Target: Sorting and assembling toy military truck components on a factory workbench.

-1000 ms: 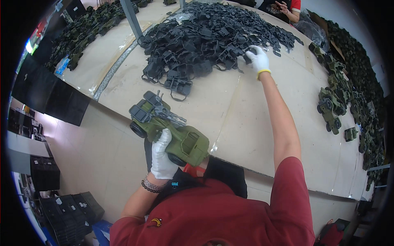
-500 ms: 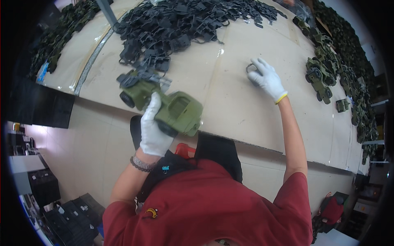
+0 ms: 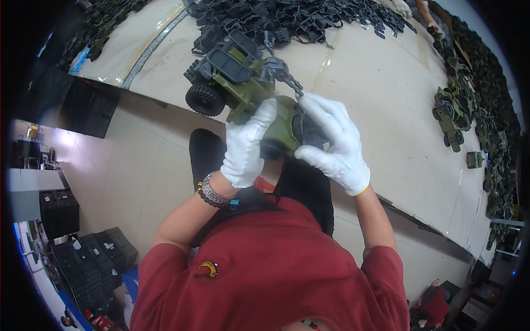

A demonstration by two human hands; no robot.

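Note:
In front of me, above the table's near edge, I hold a green toy military truck [image 3: 247, 94] with black wheels, a grey rear frame and a grey toy gun on top. My left hand [image 3: 247, 144], in a white glove, is closed round its side, thumb on top. At the truck's front end my right hand [image 3: 338, 142], gloved too, closes over a dark grey plastic part [image 3: 313, 135]. That part lies against the green body and is mostly hidden by the fingers, so I cannot tell whether it is attached.
A heap of dark grey plastic parts [image 3: 298, 16] covers the table's [image 3: 381, 110] far side. More green toy trucks [image 3: 450, 116] line the right. Another person's hands [image 3: 433, 25] show at the far right. Black crates [image 3: 91, 265] stand on the floor at left.
My right hand has come from the table with the dark part to the truck's front. The truck has moved up and right, turned in my left hand. Another person's hands have appeared.

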